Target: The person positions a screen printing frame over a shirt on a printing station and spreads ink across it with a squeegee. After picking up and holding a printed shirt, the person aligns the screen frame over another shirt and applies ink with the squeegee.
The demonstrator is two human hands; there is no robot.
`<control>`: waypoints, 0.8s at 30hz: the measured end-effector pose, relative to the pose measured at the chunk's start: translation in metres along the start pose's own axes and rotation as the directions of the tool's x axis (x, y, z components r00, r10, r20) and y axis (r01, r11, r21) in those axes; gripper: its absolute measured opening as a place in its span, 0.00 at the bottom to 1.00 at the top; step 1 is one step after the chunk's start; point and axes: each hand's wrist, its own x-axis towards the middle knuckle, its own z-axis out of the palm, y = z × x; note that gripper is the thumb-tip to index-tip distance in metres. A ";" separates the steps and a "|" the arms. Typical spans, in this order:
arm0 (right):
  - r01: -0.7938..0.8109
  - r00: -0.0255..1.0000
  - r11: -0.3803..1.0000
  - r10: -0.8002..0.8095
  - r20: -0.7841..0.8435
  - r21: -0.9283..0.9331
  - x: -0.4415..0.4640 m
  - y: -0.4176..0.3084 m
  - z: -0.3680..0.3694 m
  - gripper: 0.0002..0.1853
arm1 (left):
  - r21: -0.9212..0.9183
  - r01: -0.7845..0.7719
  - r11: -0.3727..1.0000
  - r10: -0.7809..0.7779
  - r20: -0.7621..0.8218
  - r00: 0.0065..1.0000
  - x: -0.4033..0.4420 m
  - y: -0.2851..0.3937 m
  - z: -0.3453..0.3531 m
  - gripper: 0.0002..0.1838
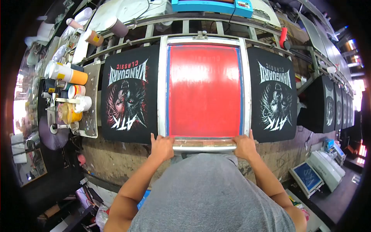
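A silver screen printing frame [247,89] lies before me, its mesh [205,100] covered in red and edged with blue. My left hand [163,147] grips the near left corner of this frame, thumb side up along the metal. At the near right corner, my right hand [245,147] has its fingers closed round the frame too. Left of the frame, a black shirt [150,116] carries a white and red print. To its right, another black shirt [257,120] shows a print in white and grey only. Whatever is beneath the screen is hidden.
Several ink tubs [75,75] crowd a board [92,92] on the left. A metal rail [143,40] runs behind the shirts, with a blue machine [212,7] beyond. More printed black shirts [319,102] line up at right. A framed blue screen [307,176] leans low on the right.
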 end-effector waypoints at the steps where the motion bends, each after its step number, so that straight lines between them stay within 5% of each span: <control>1: -0.001 1.000 1.000 0.001 -0.004 -0.001 0.000 0.002 -0.001 0.13 | -0.022 -0.020 1.000 0.020 -0.030 0.999 -0.002 0.000 0.001 0.16; 3: 0.016 0.976 0.997 0.000 0.218 -0.071 0.001 0.002 -0.009 0.16 | 0.003 -0.021 1.000 0.021 -0.016 1.000 0.004 -0.002 -0.007 0.16; 5: 0.045 0.972 0.995 -0.023 0.233 -0.088 0.019 0.014 -0.013 0.18 | 0.047 -0.005 0.999 -0.007 0.260 0.966 0.026 -0.003 -0.037 0.16; 11: 0.002 0.999 0.979 -0.011 -0.042 -0.205 0.194 0.055 -0.122 0.21 | 0.250 0.038 0.968 -0.017 -0.086 0.996 0.205 -0.038 -0.126 0.17; 15: -0.077 0.985 0.974 0.041 -0.167 -0.215 0.299 0.069 -0.188 0.20 | 0.156 0.085 0.984 -0.046 -0.239 0.970 0.301 -0.045 -0.196 0.20; 22: -0.117 0.993 0.973 0.117 -0.011 -0.199 0.383 0.098 -0.211 0.29 | 0.155 0.096 0.983 -0.065 -0.193 0.979 0.368 -0.048 -0.233 0.21; 24: -0.090 0.989 0.974 0.064 -0.130 -0.210 0.388 0.098 -0.209 0.21 | 0.101 0.138 0.985 -0.116 -0.198 0.973 0.374 -0.049 -0.236 0.21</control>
